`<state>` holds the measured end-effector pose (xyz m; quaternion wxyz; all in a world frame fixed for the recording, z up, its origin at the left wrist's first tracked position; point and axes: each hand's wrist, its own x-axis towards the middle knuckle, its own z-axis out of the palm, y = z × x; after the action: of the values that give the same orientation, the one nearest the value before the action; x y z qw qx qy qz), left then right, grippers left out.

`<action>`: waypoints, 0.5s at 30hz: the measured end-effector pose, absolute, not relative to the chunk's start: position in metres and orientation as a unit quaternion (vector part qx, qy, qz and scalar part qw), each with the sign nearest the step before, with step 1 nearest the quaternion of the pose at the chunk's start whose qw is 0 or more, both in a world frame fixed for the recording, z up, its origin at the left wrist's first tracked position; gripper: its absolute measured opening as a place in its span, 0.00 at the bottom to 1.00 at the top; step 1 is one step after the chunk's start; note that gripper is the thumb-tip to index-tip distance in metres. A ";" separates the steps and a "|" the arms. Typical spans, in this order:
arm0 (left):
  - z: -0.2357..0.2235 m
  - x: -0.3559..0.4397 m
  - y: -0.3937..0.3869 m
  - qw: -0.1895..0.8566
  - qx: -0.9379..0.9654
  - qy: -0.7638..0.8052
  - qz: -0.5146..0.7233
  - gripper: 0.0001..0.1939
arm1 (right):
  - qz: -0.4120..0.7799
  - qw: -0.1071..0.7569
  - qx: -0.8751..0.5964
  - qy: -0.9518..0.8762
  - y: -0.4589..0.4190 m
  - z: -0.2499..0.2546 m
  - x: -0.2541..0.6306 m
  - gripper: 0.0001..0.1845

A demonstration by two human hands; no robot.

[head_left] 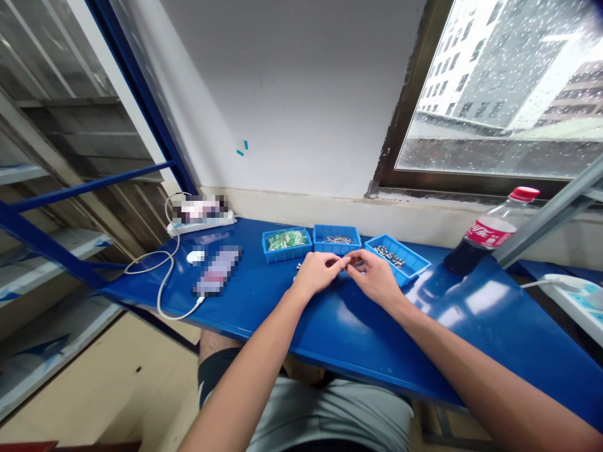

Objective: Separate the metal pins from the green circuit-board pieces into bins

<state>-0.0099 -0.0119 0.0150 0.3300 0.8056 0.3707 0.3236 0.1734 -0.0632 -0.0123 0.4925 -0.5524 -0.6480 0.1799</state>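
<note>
My left hand [319, 271] and my right hand [375, 274] meet fingertip to fingertip above the blue table [339, 326], just in front of three small blue bins. Both hands are pinched together on a tiny part I cannot make out. The left bin [286, 243] holds green pieces. The middle bin [337, 238] holds small metal parts, and so does the right bin [398, 257], which stands right behind my right hand. A small metal piece [298, 266] lies on the table by my left hand.
A cola bottle [490, 233] stands at the right near the window sill. A power strip [200, 216], a white cable [162, 276], a small white object [195, 256] and a blurred phone [217, 270] lie at the table's left. Blue shelving stands further left.
</note>
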 end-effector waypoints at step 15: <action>0.004 -0.010 -0.003 0.343 0.795 0.356 0.352 0.10 | 0.192 0.502 -0.551 -0.638 -0.064 -0.012 0.173 0.09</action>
<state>-0.0097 -0.0025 0.0041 0.3432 0.7947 0.3556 0.3524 0.1725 -0.0642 -0.0124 0.5018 -0.5511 -0.6384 0.1922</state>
